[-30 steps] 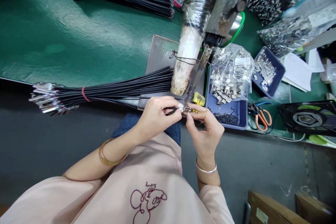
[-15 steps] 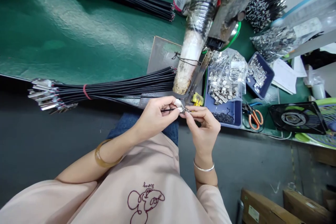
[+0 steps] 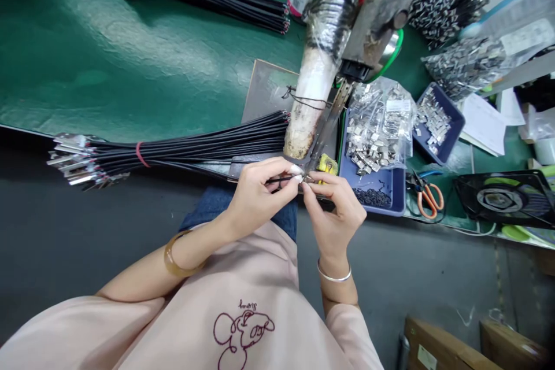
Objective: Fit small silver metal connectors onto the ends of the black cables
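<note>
The left hand [image 3: 256, 192] pinches a black cable [image 3: 274, 180] between thumb and fingers; the right hand [image 3: 337, 208] pinches a small piece [image 3: 306, 177], its details hidden. The cable's end lies between the nearly meeting fingertips, at the bench's [image 3: 173, 69] near edge. Just beyond come the nozzle [image 3: 306, 104] and iron [image 3: 330, 121]; the sponge [image 3: 327, 164] and tray [image 3: 398, 188] sit rightward. Leftward, a bundle [image 3: 203, 147] overhangs the edge. Green surface spreads beyond it; floor [image 3: 381, 277] shows below the wrists.
</note>
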Action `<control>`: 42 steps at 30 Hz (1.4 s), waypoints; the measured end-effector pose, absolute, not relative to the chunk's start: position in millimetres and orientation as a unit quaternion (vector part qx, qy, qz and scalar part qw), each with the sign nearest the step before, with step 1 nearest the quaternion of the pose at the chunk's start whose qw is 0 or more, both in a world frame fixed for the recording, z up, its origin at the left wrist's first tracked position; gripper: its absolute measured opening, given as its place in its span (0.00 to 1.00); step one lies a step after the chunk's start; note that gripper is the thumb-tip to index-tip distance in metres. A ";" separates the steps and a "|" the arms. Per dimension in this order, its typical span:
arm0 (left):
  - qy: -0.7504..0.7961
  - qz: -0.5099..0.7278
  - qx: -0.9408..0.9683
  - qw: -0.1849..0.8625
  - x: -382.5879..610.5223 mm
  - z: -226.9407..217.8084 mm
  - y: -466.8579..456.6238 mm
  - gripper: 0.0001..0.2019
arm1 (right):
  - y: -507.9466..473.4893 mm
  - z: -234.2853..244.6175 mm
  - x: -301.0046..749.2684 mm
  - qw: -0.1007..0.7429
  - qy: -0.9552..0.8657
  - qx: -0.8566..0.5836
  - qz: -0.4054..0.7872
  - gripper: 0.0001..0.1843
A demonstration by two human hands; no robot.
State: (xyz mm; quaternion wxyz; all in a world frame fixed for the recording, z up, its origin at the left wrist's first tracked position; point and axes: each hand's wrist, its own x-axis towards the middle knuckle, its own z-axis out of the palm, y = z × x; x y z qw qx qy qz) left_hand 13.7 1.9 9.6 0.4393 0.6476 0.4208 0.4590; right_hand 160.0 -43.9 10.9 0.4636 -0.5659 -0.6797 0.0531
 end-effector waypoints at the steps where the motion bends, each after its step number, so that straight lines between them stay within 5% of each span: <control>1: 0.425 0.452 0.643 0.450 13.7 9.7 1.2 0.05 | -45.5 9.8 159.7 0.459 -0.687 -0.562 0.040 0.07; 7: 0.431 0.411 0.637 0.489 11.8 7.8 -1.8 0.05 | -53.2 2.2 159.1 0.445 -0.703 -0.555 0.028 0.09; 13: 0.415 0.375 0.666 0.493 3.1 10.4 1.9 0.03 | -66.1 5.9 167.1 0.519 -0.591 -0.610 0.096 0.02; 19: 0.377 0.369 0.741 0.416 -2.6 8.3 0.3 0.07 | -62.5 12.7 160.2 0.323 -0.703 -0.631 0.060 0.06; 28: 0.267 0.222 0.708 0.614 -21.1 11.4 7.7 0.07 | -65.5 26.6 183.3 0.384 -0.623 -0.680 0.042 0.11; 31: 0.243 0.186 0.680 0.666 -23.5 9.9 11.6 0.11 | -48.3 30.3 215.6 0.313 -0.605 -0.732 0.004 0.12; 37: 0.275 0.237 0.658 0.659 -14.0 11.1 14.5 0.09 | 1.4 17.1 248.5 0.185 -0.646 -0.735 0.089 0.07; 42: 0.336 0.323 0.617 0.634 -5.5 9.1 11.4 0.08 | -9.0 17.9 237.2 0.204 -0.640 -0.740 0.042 0.05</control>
